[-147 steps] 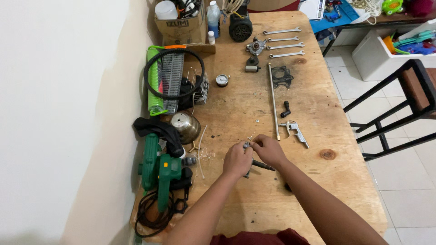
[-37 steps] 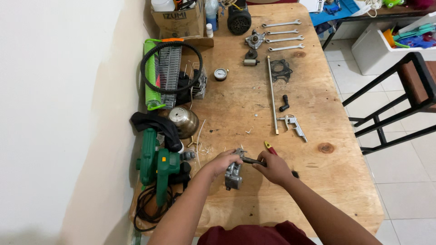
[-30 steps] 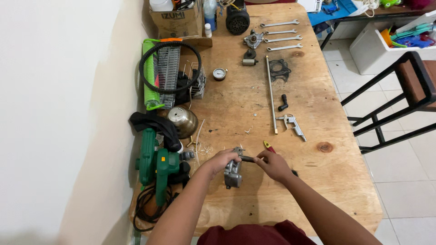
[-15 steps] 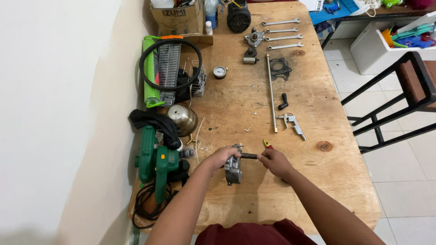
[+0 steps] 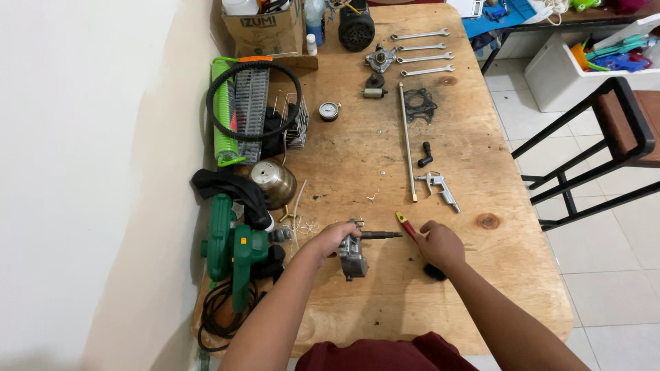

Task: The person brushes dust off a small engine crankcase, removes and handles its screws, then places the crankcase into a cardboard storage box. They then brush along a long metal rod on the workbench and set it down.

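Note:
My left hand [image 5: 331,238] grips a small grey metal engine part [image 5: 353,258] and holds it upright on the wooden table [image 5: 385,302]. A thin dark rod [image 5: 382,235] sticks out of the part to the right. My right hand [image 5: 441,245] rests on the table to the right of the rod and apart from it, its fingers loosely curled. Its index finger reaches the end of a red and yellow handled tool [image 5: 405,224] lying flat. A small black object [image 5: 434,273] shows under my right wrist.
A green blower [image 5: 230,251] and a metal dome [image 5: 271,180] lie left of my hands. Further back are an air blow gun [image 5: 440,187], a long rod [image 5: 405,141], a gauge [image 5: 329,110], several wrenches [image 5: 419,51] and a green coiled hose [image 5: 221,113]. A black stool [image 5: 591,137] stands right.
My right hand has let go of the dark rod and moved right, next to the red-handled tool. My left hand still holds the grey part, turned upright since the earliest frame.

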